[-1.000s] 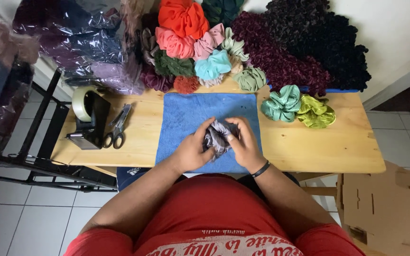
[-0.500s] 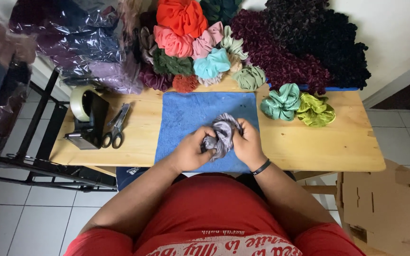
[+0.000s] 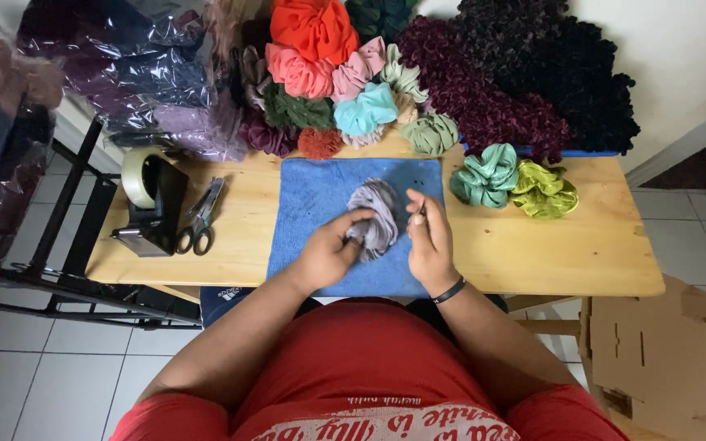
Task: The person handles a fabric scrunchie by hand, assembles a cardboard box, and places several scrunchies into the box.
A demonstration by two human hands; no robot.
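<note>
A grey fabric scrunchie (image 3: 379, 211) lies bunched on a blue towel (image 3: 312, 184) in the middle of a wooden table (image 3: 565, 249). My left hand (image 3: 328, 255) grips the scrunchie's near left side. Just right of it, my right hand (image 3: 431, 245) is drawn slightly away from the fabric, its fingers pinched on a small thin dark object that is too small to identify. A black band circles my right wrist.
A teal scrunchie (image 3: 484, 173) and a lime-green scrunchie (image 3: 542, 189) lie right of the towel. Several coloured scrunchies (image 3: 328, 73) and dark ruffled fabric (image 3: 516, 90) are heaped at the back. Scissors (image 3: 200, 219) and a tape dispenser (image 3: 150, 200) sit left. Cardboard (image 3: 663, 359) stands on the floor right.
The scrunchie has been opened out and laid flatter on the towel. My right hand has come off it and moved slightly right; my left hand still holds it.
</note>
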